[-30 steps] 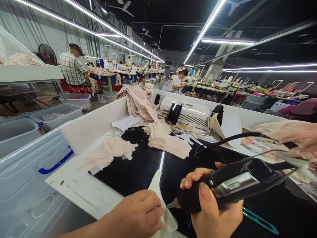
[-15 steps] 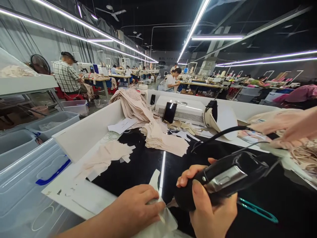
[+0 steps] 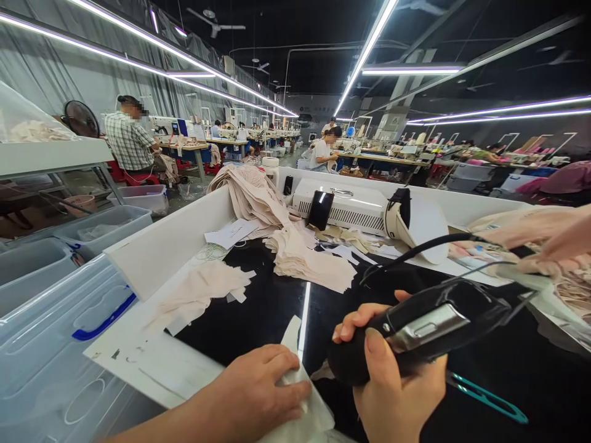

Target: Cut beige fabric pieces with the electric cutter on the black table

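Observation:
Low in the middle, my left hand point(image 3: 265, 391) is closed, its fingers pressed together on a thin whitish sheet point(image 3: 316, 413), paper or cloth I cannot tell. A narrow pointed strip of it sticks out beyond my fingers. My right hand point(image 3: 392, 375) is wrapped round a black corded hand-held device point(image 3: 415, 335) with a silver panel; its thumb lies along the near side. The rounded dark end points left, towards the sheet, apart from my left hand. A turquoise slotted tool point(image 3: 489, 397) lies on the black tabletop point(image 3: 258, 335), right of my right hand.
Stacked beige fabric pieces point(image 3: 314, 258) and a looser beige pile point(image 3: 201, 292) lie beyond my hands. A white vented machine point(image 3: 344, 203) and a phone point(image 3: 320, 210) stand at the back. White boards point(image 3: 170, 237) edge the table. Plastic bins point(image 3: 104, 231) are left; several people sit farther off.
The whole view has shifted slightly, so things appear a little farther right. Both hands keep their hold, and the device shows little movement.

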The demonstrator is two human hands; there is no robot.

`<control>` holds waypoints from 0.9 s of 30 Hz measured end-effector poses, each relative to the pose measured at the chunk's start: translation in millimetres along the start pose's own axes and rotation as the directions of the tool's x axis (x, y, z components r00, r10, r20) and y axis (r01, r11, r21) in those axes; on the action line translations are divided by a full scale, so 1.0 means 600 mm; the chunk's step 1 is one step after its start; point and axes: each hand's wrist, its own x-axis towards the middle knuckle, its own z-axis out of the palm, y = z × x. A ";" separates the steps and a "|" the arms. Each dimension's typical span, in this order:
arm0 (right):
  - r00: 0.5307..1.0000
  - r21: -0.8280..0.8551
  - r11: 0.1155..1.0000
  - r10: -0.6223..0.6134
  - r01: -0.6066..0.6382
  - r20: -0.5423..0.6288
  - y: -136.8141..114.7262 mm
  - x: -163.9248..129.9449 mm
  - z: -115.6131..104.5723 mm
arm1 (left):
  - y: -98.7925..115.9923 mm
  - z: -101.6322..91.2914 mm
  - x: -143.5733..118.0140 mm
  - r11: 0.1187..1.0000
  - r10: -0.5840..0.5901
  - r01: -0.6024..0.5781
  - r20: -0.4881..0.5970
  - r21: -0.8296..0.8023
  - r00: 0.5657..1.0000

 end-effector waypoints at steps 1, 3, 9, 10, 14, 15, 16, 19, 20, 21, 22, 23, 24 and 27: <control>1.000 0.007 1.000 0.000 0.000 0.000 0.002 0.001 0.002 | 0.000 0.000 0.000 1.000 -0.003 0.003 0.002 0.001 1.000; 1.000 0.016 1.000 -0.005 0.005 0.011 0.006 0.002 0.006 | -0.001 0.001 -0.001 1.000 -0.005 0.005 0.004 0.000 1.000; 1.000 -0.015 1.000 -0.002 0.002 0.020 0.011 0.001 0.016 | -0.002 0.005 -0.006 0.998 -0.060 0.060 0.018 -0.022 0.998; 1.000 -0.023 1.000 0.001 -0.001 0.016 0.010 0.001 0.017 | -0.002 0.005 -0.007 0.997 -0.068 0.069 0.025 -0.022 0.997; 1.000 -0.029 1.000 0.004 -0.004 -0.016 0.007 0.006 0.021 | -0.003 0.002 -0.007 0.997 -0.080 0.081 0.042 -0.022 0.996; 1.000 -0.019 1.000 0.006 -0.007 -0.026 0.007 0.007 0.023 | -0.003 0.000 -0.007 0.997 -0.077 0.078 0.039 -0.025 0.996; 0.999 -0.008 1.000 0.011 -0.011 -0.032 0.008 0.008 0.025 | -0.003 -0.001 -0.006 0.997 -0.074 0.074 0.031 -0.029 0.997; 1.000 0.002 1.000 0.011 -0.011 -0.010 0.014 0.009 0.032 | -0.001 -0.002 -0.003 0.997 -0.069 0.069 -0.005 -0.045 0.998; 1.000 -0.007 1.000 0.007 -0.007 -0.003 0.015 0.009 0.034 | 0.001 0.000 -0.003 0.996 -0.072 0.071 -0.010 -0.047 0.997; 1.000 -0.020 1.000 0.003 -0.003 0.000 0.016 0.008 0.035 | 0.003 0.003 -0.004 0.996 -0.075 0.074 -0.021 -0.043 0.997; 1.000 -0.034 0.999 0.002 -0.002 0.001 0.016 0.008 0.035 | 0.006 0.008 -0.006 0.997 -0.069 0.068 -0.038 -0.029 0.997; 1.000 -0.045 0.999 0.001 -0.001 0.002 0.016 0.007 0.034 | 0.010 0.014 -0.009 0.998 -0.055 0.055 -0.058 -0.006 0.997; 1.000 -0.053 0.999 0.004 -0.004 0.003 0.014 0.006 0.031 | 0.014 0.021 -0.012 0.999 -0.039 0.041 -0.074 0.027 0.997; 1.000 -0.044 0.999 0.014 -0.013 0.021 0.009 0.002 0.022 | 0.028 0.031 -0.018 0.995 -0.014 0.023 -0.087 0.100 0.996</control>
